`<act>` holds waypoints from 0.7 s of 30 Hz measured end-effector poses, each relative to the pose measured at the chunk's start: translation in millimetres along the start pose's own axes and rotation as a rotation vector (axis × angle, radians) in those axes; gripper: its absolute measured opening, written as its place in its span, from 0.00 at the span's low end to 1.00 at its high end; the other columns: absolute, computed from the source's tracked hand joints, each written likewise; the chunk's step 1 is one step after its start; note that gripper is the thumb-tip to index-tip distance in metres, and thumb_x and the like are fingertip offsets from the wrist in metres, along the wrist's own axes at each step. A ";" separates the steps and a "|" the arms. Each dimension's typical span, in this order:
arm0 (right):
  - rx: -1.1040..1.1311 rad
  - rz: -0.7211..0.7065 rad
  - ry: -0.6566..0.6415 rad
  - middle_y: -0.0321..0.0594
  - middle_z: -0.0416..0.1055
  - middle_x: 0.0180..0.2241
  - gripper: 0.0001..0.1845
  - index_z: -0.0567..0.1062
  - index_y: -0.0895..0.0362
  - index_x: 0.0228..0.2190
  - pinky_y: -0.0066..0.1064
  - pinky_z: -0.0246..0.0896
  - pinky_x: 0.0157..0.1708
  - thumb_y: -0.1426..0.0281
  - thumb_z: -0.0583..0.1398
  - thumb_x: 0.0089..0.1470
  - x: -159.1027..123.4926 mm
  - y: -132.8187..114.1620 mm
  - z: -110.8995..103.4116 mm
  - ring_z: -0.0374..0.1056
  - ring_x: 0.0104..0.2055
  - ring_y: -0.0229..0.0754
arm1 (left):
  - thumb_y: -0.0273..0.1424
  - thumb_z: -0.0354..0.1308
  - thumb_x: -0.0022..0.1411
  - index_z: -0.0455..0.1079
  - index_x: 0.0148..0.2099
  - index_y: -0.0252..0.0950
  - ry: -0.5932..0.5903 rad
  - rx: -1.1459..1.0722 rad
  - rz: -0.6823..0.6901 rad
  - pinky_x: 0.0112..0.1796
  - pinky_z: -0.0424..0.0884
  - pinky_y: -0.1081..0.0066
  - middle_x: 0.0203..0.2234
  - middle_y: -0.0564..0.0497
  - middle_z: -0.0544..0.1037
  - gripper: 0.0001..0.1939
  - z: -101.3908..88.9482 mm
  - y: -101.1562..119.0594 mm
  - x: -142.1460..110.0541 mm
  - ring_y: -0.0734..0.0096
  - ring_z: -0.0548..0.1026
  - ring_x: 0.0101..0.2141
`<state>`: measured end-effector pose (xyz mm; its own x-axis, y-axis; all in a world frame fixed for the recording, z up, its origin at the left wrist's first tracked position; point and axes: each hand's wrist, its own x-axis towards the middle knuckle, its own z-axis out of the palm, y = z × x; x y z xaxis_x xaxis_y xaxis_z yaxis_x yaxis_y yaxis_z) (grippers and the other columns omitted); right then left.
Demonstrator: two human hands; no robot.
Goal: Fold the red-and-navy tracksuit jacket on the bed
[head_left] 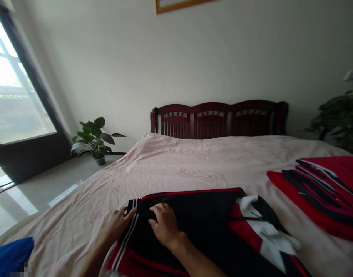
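Note:
A dark navy sports jacket (205,219) with red and white panels lies spread on the bed, its lower part running out of the bottom of the view. Along its left end runs a band with white stripes (124,240). My left hand (116,226) is at that band, thumb on top and the other fingers at the outer edge, apparently gripping the cloth. My right hand (165,224) rests on the navy cloth just to the right, fingers bent and thumb apart, holding nothing. White and red cloth (261,227) lies rumpled at the jacket's right end.
A pink floral sheet (164,165) covers the bed, with a dark wooden headboard (211,117) behind. Folded red and navy clothes (326,196) are stacked at right. Blue cloth (13,252) lies at lower left. Potted plants (97,138) stand on both sides.

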<state>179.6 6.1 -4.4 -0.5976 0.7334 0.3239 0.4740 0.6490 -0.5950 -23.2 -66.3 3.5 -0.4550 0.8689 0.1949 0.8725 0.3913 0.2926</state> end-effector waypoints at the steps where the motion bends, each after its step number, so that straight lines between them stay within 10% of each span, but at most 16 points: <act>1: -0.007 -0.009 0.008 0.38 0.74 0.50 0.18 0.76 0.51 0.49 0.39 0.58 0.57 0.67 0.62 0.56 -3.8 2.0 -8.0 0.66 0.55 0.47 | 0.43 0.53 0.61 0.74 0.55 0.37 0.038 0.057 -0.035 0.44 0.72 0.59 0.49 0.40 0.78 0.24 0.7 8.6 -6.2 0.52 0.77 0.44; 5: -0.175 0.005 0.033 0.42 0.67 0.60 0.24 0.70 0.55 0.58 0.45 0.45 0.67 0.67 0.56 0.61 -17.7 25.4 -49.2 0.56 0.65 0.49 | 0.42 0.47 0.67 0.56 0.69 0.33 0.232 0.229 -0.024 0.58 0.61 0.49 0.63 0.36 0.65 0.32 6.9 46.5 -25.8 0.47 0.66 0.60; 8: -0.377 0.076 0.052 0.45 0.62 0.64 0.28 0.67 0.56 0.61 0.50 0.44 0.67 0.62 0.53 0.61 -33.2 74.7 -76.8 0.52 0.68 0.52 | 0.35 0.47 0.68 0.61 0.67 0.40 0.106 0.265 0.102 0.64 0.49 0.48 0.66 0.43 0.63 0.27 16.8 62.2 -26.0 0.52 0.57 0.66; 14: -0.643 0.211 0.159 0.50 0.63 0.62 0.30 0.73 0.56 0.57 0.54 0.51 0.63 0.54 0.53 0.58 -77.4 195.5 -94.9 0.56 0.66 0.61 | 0.35 0.47 0.67 0.60 0.68 0.43 -0.110 0.162 -0.042 0.61 0.56 0.48 0.68 0.45 0.59 0.27 33.4 56.6 -17.6 0.52 0.56 0.67; 21: -0.642 0.202 0.211 0.50 0.64 0.62 0.32 0.72 0.58 0.57 0.52 0.54 0.62 0.54 0.52 0.59 -84.5 209.3 -90.1 0.57 0.65 0.58 | 0.37 0.45 0.68 0.62 0.67 0.42 -0.072 0.056 -0.033 0.62 0.57 0.53 0.67 0.45 0.60 0.26 36.4 50.8 -20.1 0.55 0.56 0.66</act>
<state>387.6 98.2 -90.1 -0.3505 0.8333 0.4275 0.8890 0.4396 -0.1279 36.8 -52.8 -19.6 -0.4716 0.8739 0.1181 0.8668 0.4346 0.2446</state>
